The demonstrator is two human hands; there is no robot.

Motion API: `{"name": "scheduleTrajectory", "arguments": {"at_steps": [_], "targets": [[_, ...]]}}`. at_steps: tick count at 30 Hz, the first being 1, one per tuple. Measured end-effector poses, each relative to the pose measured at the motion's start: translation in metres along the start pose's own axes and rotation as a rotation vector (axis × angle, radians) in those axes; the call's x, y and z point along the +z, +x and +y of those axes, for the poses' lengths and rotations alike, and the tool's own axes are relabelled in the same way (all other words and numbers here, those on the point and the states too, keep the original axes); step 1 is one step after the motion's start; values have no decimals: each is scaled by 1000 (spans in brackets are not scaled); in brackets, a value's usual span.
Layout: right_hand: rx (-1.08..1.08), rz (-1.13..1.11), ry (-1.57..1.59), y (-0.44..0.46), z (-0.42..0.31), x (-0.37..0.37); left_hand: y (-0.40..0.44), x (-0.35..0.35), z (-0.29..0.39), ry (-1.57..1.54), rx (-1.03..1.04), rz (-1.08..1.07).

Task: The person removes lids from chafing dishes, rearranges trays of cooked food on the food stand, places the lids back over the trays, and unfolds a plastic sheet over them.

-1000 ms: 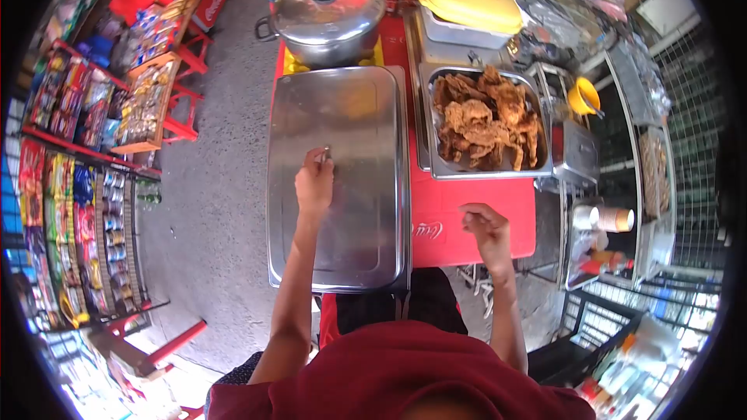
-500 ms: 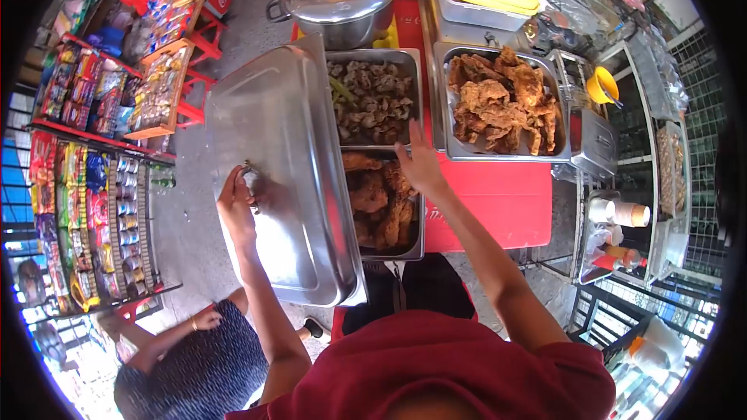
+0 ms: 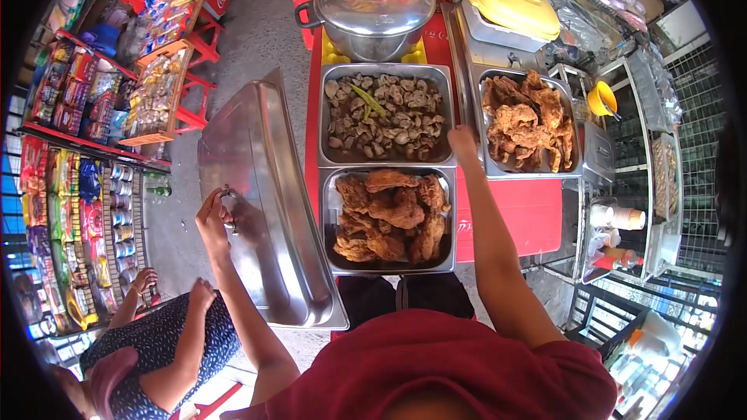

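My left hand [image 3: 212, 222] is closed around the small handle of a large stainless steel lid [image 3: 272, 187]. The lid is tilted on its side, left of two metal food trays. My right hand [image 3: 462, 142] is closed at the right edge of the rear tray [image 3: 323, 136]; whatever its fingers hold is hidden. Pale brown cooked pieces with green chillies [image 3: 385, 113] fill the rear tray. Fried chicken [image 3: 393, 214] lies in the front tray [image 3: 330, 241]. Farther right, another tray [image 3: 537, 174] holds more fried chicken [image 3: 525, 124].
A big lidded pot [image 3: 377, 19] stands behind the trays on a red table [image 3: 510, 214]. At the back right sits a yellow-lidded container [image 3: 510, 8]. Snack racks [image 3: 85, 210] line the left side. A person in a patterned dress [image 3: 167, 358] is at lower left.
The lid has moved left in my left hand, and both left trays now show fully. My right hand has moved right and closed. The person at lower left has shifted.
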State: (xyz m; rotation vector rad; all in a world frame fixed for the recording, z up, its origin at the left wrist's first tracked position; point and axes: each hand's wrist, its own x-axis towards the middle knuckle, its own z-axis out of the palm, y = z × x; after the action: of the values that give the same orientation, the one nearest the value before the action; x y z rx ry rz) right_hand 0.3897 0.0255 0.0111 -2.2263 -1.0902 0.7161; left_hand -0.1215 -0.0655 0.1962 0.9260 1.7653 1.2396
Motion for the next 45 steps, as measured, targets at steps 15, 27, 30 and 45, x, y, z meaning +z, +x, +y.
{"name": "scheduleTrajectory", "arguments": {"at_steps": [15, 27, 30, 45], "targets": [[27, -101, 122, -6, -24, -19, 55, -15, -19, -125, -112, -107], [-173, 126, -6, -156, 12, -44, 41, -9, -14, -162, -103, -151], [-44, 76, 134, -197, 44, -44, 34, -10, -15, -132, -114, -133], [24, 220, 290, -213, 140, -110, -27, -12, -11, -72, -69, -125]]}}
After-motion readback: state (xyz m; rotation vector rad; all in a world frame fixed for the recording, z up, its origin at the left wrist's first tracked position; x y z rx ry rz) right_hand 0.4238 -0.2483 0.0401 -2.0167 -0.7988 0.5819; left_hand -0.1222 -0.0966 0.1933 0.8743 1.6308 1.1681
